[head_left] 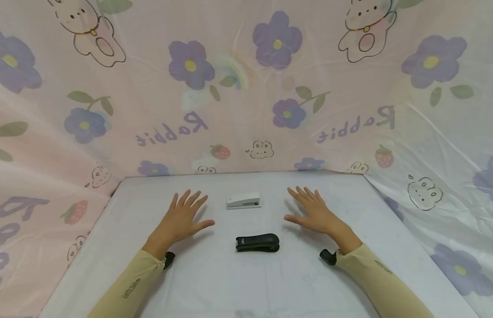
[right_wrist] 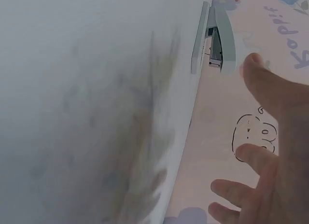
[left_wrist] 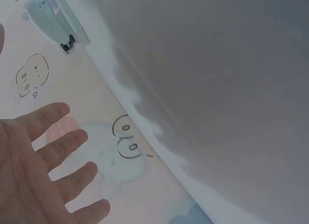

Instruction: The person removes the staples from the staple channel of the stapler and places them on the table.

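Observation:
Two staplers lie on the white table between the hands in the head view. The white stapler (head_left: 243, 201) is the farther one; the black stapler (head_left: 257, 243) lies nearer, its rounded end to the right. To their left, the left hand (head_left: 184, 222) has its fingers spread and holds nothing. On the other side, the right hand (head_left: 313, 213) is likewise spread and touches neither stapler. Each wrist view shows the white stapler (left_wrist: 50, 21) (right_wrist: 217, 38) apart from that hand's fingers. The black stapler does not appear in either wrist view.
A white tabletop (head_left: 206, 282) lies under both hands. Behind it and at the sides hangs a pink curtain (head_left: 238, 106) printed with flowers and rabbits. Black wrist mounts (head_left: 328, 257) stick out at the tan sleeves (head_left: 383, 280).

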A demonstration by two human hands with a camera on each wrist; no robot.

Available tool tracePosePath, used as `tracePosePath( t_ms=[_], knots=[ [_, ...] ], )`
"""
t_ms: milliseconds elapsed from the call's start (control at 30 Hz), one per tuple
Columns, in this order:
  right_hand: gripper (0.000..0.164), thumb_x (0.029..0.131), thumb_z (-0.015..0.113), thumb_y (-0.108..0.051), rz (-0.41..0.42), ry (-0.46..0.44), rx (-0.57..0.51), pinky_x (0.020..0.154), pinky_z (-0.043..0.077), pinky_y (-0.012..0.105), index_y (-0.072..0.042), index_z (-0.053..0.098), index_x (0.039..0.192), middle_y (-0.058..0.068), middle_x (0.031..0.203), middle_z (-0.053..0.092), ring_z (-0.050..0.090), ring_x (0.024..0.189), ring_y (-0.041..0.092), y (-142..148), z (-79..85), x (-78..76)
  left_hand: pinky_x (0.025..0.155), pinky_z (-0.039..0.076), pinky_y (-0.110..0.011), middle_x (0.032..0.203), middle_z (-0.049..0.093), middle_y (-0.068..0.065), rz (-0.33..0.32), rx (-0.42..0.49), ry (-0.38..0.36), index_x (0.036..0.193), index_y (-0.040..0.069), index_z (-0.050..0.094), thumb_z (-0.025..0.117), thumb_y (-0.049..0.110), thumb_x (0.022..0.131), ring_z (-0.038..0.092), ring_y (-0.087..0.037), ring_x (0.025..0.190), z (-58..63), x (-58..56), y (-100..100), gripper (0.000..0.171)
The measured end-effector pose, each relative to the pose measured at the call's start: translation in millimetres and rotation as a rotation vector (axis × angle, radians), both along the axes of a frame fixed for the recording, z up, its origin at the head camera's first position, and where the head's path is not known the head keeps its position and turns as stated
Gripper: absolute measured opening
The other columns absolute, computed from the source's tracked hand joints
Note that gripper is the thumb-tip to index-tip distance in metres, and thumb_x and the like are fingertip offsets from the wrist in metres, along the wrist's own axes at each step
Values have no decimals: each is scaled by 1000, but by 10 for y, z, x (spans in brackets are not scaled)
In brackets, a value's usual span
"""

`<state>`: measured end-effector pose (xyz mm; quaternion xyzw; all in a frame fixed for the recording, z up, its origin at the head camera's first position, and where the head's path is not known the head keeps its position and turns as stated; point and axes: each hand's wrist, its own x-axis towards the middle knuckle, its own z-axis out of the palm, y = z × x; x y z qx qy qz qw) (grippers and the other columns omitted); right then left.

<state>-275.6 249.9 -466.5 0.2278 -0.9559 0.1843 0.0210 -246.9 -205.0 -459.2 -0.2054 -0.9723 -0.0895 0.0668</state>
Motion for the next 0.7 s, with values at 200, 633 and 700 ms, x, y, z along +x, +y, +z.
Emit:
tracePosePath(
  t_ms=[200,633,700],
  knots=[
    [97,97,72,-62,67,0,-51,128,8,67,-14,31,170,26,172,30,23,159,50,-107,-16,-93,126,11,-72,171,37,-18,-31,0,-15,165,13,43,63,70,98,23,-48,160,16,-78,161,90],
    [97,94,77,-62,109,-152,-206,126,27,63,-21,32,170,12,173,34,29,160,40,-325,-90,-260,130,11,-64,172,35,-17,-94,4,-38,166,12,41,61,69,100,22,-42,162,64,-251,515,89],
    [96,93,78,-61,104,-171,-224,125,29,62,-21,34,169,9,172,36,31,159,38,-360,-99,-292,130,11,-62,172,35,-17,-101,5,-45,166,13,41,61,69,100,23,-41,162,65,-283,575,88]
  ],
)
